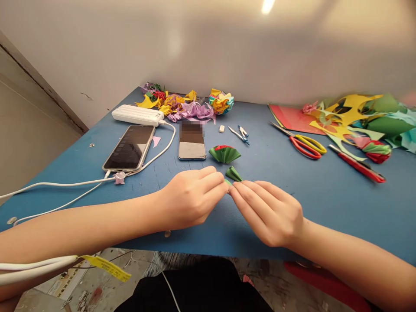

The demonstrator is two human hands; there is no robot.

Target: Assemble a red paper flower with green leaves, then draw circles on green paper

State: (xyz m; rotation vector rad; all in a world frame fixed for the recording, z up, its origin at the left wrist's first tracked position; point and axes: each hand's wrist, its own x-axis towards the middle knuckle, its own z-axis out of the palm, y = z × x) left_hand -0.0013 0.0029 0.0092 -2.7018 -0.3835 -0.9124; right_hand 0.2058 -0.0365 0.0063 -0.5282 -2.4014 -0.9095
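Observation:
Near the front of the blue table, my left hand (194, 195) and my right hand (271, 212) meet at their fingertips. Both pinch a small piece of green paper (228, 182), mostly hidden by the fingers. Just beyond the fingertips lies a small rolled green paper cone (234, 173). Behind that sits a pleated green paper fan (225, 154) with red paper along its top.
A phone (130, 148) and a white power bank (138, 115) with cables lie left; another phone (192, 145) is central. Scissors (302, 143), a red-handled cutter (357, 164), a compass (238, 135) and an eraser (221, 128) lie right. Paper scraps (351, 112) and paper flowers (221, 102) line the back.

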